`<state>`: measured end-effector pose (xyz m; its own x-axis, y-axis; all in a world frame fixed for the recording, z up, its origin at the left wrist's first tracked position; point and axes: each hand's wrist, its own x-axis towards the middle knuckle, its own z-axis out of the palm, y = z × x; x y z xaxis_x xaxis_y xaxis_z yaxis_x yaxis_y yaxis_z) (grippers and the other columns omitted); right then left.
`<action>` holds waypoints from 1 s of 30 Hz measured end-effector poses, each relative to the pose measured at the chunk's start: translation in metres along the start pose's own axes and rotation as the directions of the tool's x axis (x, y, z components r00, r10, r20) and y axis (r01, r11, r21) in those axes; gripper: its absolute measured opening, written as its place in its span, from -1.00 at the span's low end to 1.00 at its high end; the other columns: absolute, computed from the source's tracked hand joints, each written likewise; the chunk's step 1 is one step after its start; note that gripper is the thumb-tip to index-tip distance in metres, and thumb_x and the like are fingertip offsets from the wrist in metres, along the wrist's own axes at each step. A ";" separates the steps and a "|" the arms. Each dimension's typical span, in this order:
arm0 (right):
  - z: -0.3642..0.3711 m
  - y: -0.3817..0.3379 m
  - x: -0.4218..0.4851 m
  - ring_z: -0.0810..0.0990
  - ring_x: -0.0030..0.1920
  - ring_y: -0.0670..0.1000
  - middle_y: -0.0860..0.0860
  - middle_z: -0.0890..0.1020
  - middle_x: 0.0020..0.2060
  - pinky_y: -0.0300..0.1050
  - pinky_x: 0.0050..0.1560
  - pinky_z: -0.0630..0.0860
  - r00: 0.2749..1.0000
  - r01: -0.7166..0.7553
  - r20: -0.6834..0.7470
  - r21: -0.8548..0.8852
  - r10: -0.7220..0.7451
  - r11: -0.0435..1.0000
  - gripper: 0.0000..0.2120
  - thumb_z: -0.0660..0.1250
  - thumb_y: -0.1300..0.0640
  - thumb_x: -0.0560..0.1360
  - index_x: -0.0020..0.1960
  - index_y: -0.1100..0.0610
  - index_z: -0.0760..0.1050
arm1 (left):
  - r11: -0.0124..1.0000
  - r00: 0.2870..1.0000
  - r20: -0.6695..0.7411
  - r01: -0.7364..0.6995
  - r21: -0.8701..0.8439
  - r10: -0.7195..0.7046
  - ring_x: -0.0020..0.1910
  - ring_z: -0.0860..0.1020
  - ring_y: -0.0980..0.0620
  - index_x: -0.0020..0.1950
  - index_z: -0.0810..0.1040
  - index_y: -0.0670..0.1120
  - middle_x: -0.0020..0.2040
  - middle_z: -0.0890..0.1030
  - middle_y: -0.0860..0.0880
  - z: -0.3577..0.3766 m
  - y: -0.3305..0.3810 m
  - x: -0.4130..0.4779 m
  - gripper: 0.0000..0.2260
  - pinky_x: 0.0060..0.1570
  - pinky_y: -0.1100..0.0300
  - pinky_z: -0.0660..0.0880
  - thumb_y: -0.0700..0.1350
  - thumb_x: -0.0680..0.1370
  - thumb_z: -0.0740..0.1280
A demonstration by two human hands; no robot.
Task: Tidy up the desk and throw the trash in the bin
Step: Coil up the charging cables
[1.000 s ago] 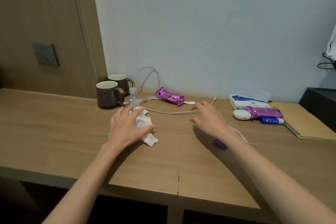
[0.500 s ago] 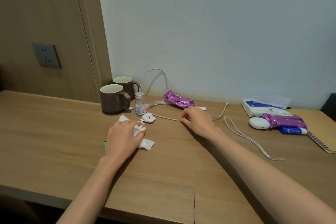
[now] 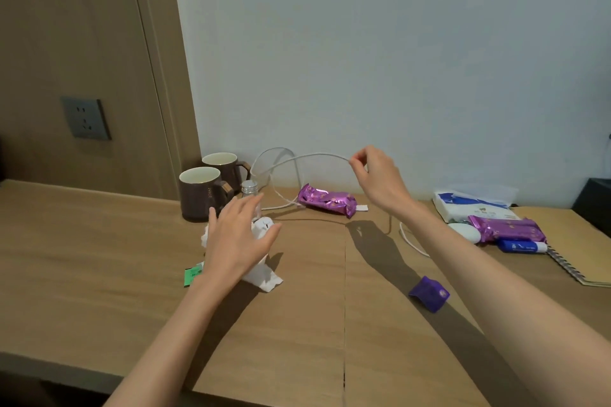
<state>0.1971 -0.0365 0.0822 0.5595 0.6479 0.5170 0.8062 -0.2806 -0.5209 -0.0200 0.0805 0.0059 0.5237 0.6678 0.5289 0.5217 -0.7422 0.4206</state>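
The right hand (image 3: 380,182) is pinched on the cable (image 3: 314,155), which is now lifted clear of the counter (image 3: 99,258) near its back edge; half a second ago it was held down flat. The left hand (image 3: 238,238) is spread, fingers fairly straight, over the tissue (image 3: 264,277), no longer bunched on it. The cable is probably being gathered first; the tissue is not yet binned.

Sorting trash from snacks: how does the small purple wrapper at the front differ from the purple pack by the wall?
The small purple wrapper is darker, short and folded into a tent; the purple pack is brighter, long and plump. The wrapper lies nearer the person, the pack far back. Both rest on the desk, untouched.
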 end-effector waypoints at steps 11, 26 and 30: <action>-0.054 -0.016 0.030 0.51 0.00 0.09 0.07 0.55 -0.03 0.01 0.03 0.41 0.986 0.100 -0.133 0.000 -0.099 0.995 -0.80 0.16 0.09 0.61 0.01 0.21 0.47 | 0.984 0.994 -0.102 -0.050 -0.171 0.032 0.00 0.43 -0.09 0.53 -0.01 0.15 -0.05 0.48 -0.11 -0.006 0.052 0.096 -0.36 -0.02 -0.02 0.45 0.11 0.55 0.26; -0.112 -0.002 0.022 0.46 -0.22 0.09 0.02 0.49 -0.26 0.02 -0.15 0.40 0.942 0.087 -0.335 0.288 0.016 0.954 -0.85 0.07 0.13 0.63 0.04 0.19 0.35 | 0.939 0.974 0.163 -0.099 -0.330 0.160 -0.01 0.59 0.02 -0.04 0.66 -0.02 0.00 0.68 0.01 0.021 0.062 0.145 -0.84 -0.02 0.16 0.45 -0.09 0.58 0.28; -0.111 0.013 0.011 0.45 -0.29 0.00 -0.03 0.48 -0.29 0.09 -0.16 0.48 0.934 0.022 -0.335 0.405 0.126 0.914 -0.85 0.07 0.11 0.63 0.03 0.16 0.37 | 0.924 0.992 0.097 -0.035 -0.382 0.078 0.00 0.61 0.03 -0.02 0.68 -0.04 -0.02 0.69 0.01 0.028 0.068 0.147 -0.81 0.00 0.15 0.47 -0.04 0.57 0.28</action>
<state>0.2352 -0.1116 0.1564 0.6888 0.3321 0.6445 0.6710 0.0446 -0.7401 0.1109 0.1301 0.0915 0.6255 0.6105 0.4859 0.2064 -0.7300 0.6516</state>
